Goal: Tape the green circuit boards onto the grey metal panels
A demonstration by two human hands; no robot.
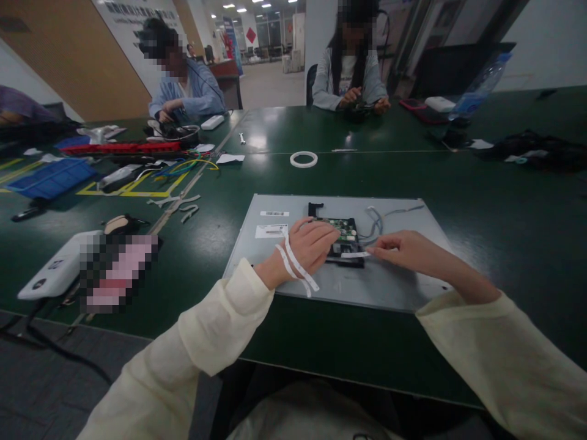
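A flat grey metal panel (247, 275) lies in front of me, with a green circuit board (347, 228) in a black plastic frame (353, 264) on it. My left hand (312, 244) rests over the left side of the board, fingers stretched out and close together; its fingertips partly hide the board. White strips are looped about my left wrist. My right hand (398, 250) pinches the right end of a narrow white strip (355, 255), which reaches across the front of the black frame. Grey cables (378, 223) curl on the panel behind my right hand.
Beyond the panel lie a white ring (303, 159) and a small wrench (242, 139). To the left are a blue basket (50, 178), loose wires, a white device (59, 266) and a pink item (121, 269). Two people (183, 85) work across the table; a bottle (481, 85) stands at right.
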